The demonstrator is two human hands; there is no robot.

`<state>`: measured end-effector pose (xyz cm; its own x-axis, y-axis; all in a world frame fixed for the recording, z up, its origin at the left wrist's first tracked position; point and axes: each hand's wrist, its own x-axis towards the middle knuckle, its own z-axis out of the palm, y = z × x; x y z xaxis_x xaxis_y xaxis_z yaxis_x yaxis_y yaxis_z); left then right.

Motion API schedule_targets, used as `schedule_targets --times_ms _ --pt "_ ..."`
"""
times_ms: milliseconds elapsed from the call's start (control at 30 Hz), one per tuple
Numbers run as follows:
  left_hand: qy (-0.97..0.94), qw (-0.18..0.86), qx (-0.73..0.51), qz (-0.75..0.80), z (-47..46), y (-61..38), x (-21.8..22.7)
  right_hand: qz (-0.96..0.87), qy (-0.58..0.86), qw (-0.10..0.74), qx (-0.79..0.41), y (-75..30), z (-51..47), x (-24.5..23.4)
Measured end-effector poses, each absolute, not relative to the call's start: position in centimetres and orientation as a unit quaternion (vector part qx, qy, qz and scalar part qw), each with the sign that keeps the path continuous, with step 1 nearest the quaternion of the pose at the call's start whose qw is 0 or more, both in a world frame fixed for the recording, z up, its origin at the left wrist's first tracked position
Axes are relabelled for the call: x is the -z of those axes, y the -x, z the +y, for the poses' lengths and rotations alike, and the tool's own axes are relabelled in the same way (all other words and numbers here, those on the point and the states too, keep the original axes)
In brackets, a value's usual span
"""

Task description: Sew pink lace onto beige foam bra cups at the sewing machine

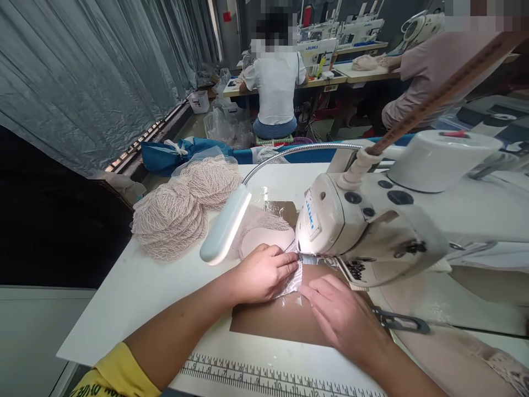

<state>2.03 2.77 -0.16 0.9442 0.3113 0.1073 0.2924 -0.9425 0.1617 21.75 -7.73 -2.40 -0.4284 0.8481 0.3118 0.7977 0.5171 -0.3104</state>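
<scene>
Left hand (pixel 266 273): grip narrow, fingers together, pressing from above on a pale pink, rounded fabric piece with lace edging (pixel 268 237). From where I stand, cannot tell whether the thumb pinches. Right hand (pixel 341 317): fingertips bunched at the lace's near corner; pinching or merely touching, cannot tell.

Position: lace under the left grip, smooth rounded part just beyond it. White JUKI-marked sewing machine (pixel 330 215) just right of the left fingertips; glossy brown sheet (pixel 281 322) beneath both hands.

Handling (judged): very light, soft; lace limp, prone to stretching or snagging; may slide on the sheet. Best hold: flat fingers on the lace, light pinch at the near corner, fingertips clear of the machine.
</scene>
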Motion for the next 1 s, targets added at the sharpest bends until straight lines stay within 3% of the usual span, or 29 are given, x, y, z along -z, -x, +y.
schedule_targets --times_ms 600,1000 --pt "-0.977 0.092 -0.108 0.158 3.9 -2.0 0.5 -0.794 0.578 0.151 0.108 -21.6 -6.4 3.2" --pt "-0.976 0.067 -0.099 0.185 4.2 -2.0 0.7 -0.789 0.585 0.178 0.068 -21.9 -6.7 3.3"
